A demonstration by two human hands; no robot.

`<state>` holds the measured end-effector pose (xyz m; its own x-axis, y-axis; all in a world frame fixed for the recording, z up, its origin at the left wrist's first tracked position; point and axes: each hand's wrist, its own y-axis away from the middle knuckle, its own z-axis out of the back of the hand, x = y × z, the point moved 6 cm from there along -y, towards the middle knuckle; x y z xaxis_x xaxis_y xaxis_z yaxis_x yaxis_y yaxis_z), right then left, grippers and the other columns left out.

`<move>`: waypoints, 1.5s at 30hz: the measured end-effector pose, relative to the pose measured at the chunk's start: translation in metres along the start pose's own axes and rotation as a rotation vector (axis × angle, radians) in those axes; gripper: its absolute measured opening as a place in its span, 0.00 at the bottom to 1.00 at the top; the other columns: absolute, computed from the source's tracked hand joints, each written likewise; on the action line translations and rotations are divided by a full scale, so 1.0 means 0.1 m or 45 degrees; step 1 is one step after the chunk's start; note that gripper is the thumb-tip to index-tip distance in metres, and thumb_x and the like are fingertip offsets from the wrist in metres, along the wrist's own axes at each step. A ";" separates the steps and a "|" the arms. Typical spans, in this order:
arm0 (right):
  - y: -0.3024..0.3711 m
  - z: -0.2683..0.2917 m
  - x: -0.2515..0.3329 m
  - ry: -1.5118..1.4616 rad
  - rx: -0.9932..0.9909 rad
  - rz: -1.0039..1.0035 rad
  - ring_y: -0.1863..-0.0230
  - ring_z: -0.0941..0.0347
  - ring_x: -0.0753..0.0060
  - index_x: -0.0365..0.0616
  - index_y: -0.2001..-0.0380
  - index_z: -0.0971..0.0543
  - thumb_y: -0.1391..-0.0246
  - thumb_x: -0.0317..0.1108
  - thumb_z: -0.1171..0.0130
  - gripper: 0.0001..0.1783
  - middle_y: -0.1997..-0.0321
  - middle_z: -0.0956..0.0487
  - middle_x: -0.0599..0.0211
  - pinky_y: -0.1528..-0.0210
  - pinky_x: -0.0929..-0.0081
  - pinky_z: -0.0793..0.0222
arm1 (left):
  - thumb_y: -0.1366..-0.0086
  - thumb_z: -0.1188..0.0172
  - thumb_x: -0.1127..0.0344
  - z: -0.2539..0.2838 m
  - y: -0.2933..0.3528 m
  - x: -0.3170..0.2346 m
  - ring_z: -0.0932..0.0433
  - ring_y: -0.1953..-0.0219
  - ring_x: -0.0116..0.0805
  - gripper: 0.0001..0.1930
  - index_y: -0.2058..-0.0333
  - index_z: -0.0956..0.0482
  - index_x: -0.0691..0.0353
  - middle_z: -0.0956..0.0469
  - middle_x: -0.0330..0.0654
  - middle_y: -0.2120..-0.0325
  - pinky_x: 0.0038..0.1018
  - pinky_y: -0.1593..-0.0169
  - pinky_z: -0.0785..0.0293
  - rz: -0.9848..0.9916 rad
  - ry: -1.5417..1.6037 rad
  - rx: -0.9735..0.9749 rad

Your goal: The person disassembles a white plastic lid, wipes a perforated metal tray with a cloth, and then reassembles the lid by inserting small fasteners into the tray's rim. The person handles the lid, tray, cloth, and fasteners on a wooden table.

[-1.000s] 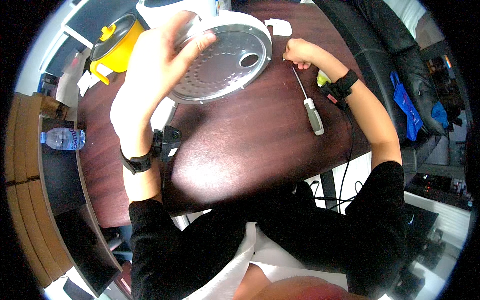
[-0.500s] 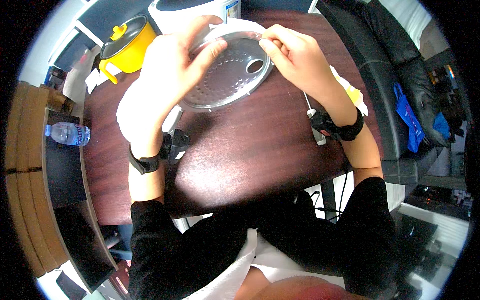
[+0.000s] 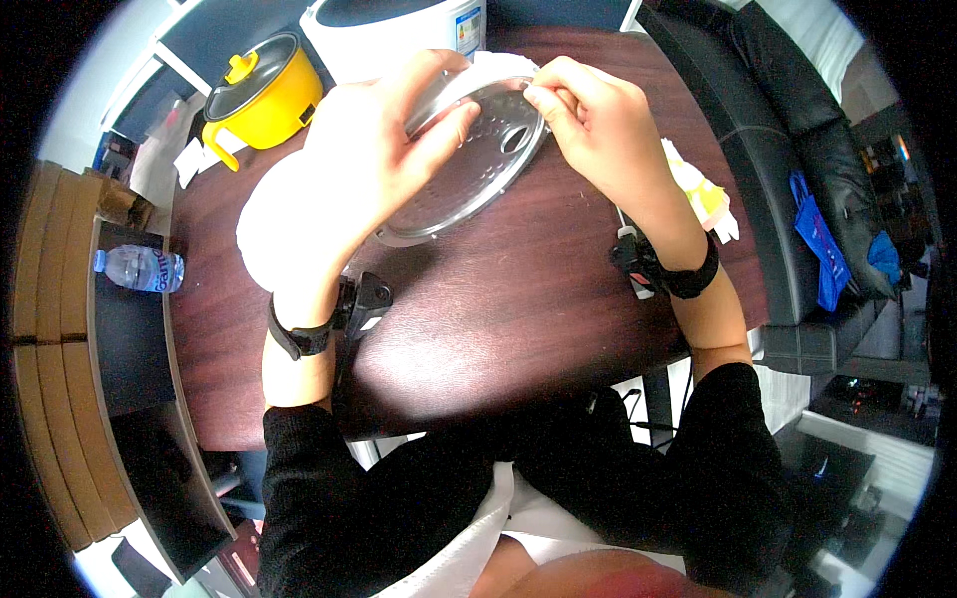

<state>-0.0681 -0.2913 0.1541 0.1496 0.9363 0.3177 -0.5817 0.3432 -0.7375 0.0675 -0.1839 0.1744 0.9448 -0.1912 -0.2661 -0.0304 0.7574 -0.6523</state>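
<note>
Above the table I hold up a round, shiny, see-through disc [image 3: 454,184] with small dimples or holes and one larger hole near its right edge. My left hand [image 3: 384,149] is closed on its upper left part, thumb on the near face. With thumb and fingers pinched together, my right hand [image 3: 588,110] grips the rim at the upper right. A white edge shows behind the disc's top; I cannot tell whether it is a separate piece. Beside my left forearm lies a rounded white thing [image 3: 274,224], washed out by glare and partly covered by my arm.
A yellow pot [image 3: 274,110] with a dark lid stands at the far left, next to a white appliance [image 3: 384,45]. A water bottle [image 3: 145,269] lies left of the table [image 3: 518,319]. Yellow-and-white crumpled material [image 3: 703,194] is beyond my right wrist. A black sofa [image 3: 733,110] stands right.
The disc has shifted slightly right and toward me, and it is tilted more steeply, so its face looks narrower. Both hands have moved with it, keeping their hold.
</note>
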 end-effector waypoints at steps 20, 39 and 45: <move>0.02 0.02 -0.06 -0.054 -0.078 -0.096 0.77 0.25 0.61 0.43 0.73 0.22 0.51 0.34 0.39 0.06 0.78 0.23 0.62 0.73 0.68 0.31 | 0.41 0.37 0.60 -0.01 -0.02 0.02 0.22 0.80 0.28 0.15 0.56 0.24 0.56 0.20 0.45 0.76 0.24 0.74 0.29 0.046 0.014 0.081; 0.10 -0.12 -0.30 -0.559 -0.032 -0.502 0.80 0.25 0.80 0.40 0.70 0.22 0.50 0.29 0.38 0.05 0.81 0.22 0.64 0.76 0.80 0.29 | 0.41 0.37 0.60 0.00 -0.02 -0.01 0.24 0.81 0.29 0.15 0.56 0.24 0.55 0.21 0.46 0.79 0.25 0.75 0.30 0.016 -0.038 0.043; 0.10 -0.07 -0.25 -0.334 -0.125 -0.303 0.76 0.22 0.73 0.42 0.68 0.22 0.49 0.30 0.39 0.05 0.76 0.20 0.62 0.73 0.79 0.27 | 0.41 0.37 0.60 -0.01 -0.02 0.00 0.23 0.81 0.30 0.15 0.56 0.24 0.55 0.21 0.46 0.79 0.25 0.75 0.29 0.006 -0.035 0.051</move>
<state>-0.0723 -0.3105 0.1348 0.0539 0.7828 0.6199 -0.4735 0.5666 -0.6743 0.0674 -0.1857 0.1753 0.9533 -0.1705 -0.2493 -0.0227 0.7826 -0.6221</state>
